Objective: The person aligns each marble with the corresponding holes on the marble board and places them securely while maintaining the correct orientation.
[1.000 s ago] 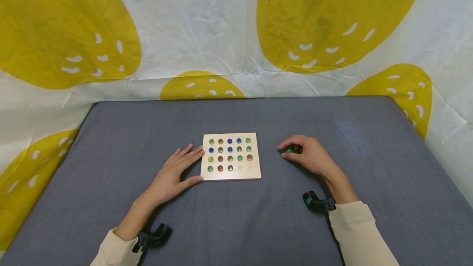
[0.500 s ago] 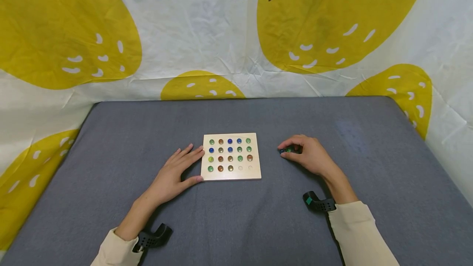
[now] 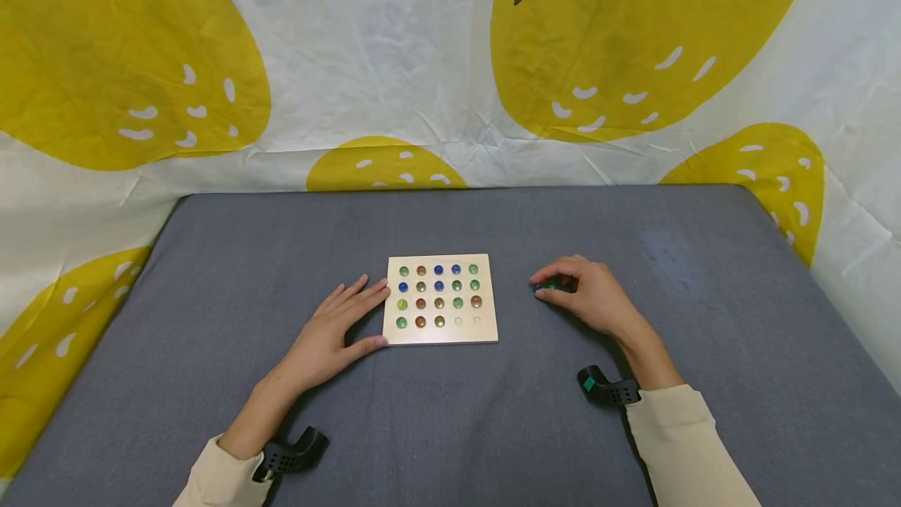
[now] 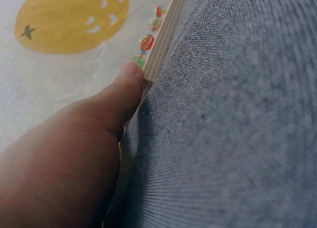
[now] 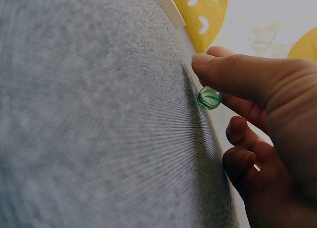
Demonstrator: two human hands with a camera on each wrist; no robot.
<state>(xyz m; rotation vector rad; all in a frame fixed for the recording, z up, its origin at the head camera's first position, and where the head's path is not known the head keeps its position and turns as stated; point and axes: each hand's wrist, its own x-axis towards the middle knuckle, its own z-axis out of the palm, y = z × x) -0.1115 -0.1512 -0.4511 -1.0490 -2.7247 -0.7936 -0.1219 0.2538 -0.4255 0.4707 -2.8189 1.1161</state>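
Observation:
A pale wooden board (image 3: 487,332) lies on the grey cloth, with rows of coloured glass marbles in its hollows. Two hollows at its near right corner hold no marble. My left hand (image 3: 325,343) lies flat with spread fingers against the board's left edge; its thumb (image 4: 128,77) touches the near left corner. To the right of the board, my right hand (image 3: 587,293) pinches a dark blue marble (image 3: 536,287) between thumb and index finger, low over the cloth. Under that hand sits a green swirled marble (image 5: 210,98), with the other fingers curled behind it.
The table (image 3: 450,421) is covered in grey cloth, and a white curtain (image 3: 394,61) with yellow fruit prints hangs behind it. Black camera mounts (image 3: 608,386) are strapped to both wrists.
The right fingers have shifted very slightly around the blue marble. The left hand and the board stay in place.

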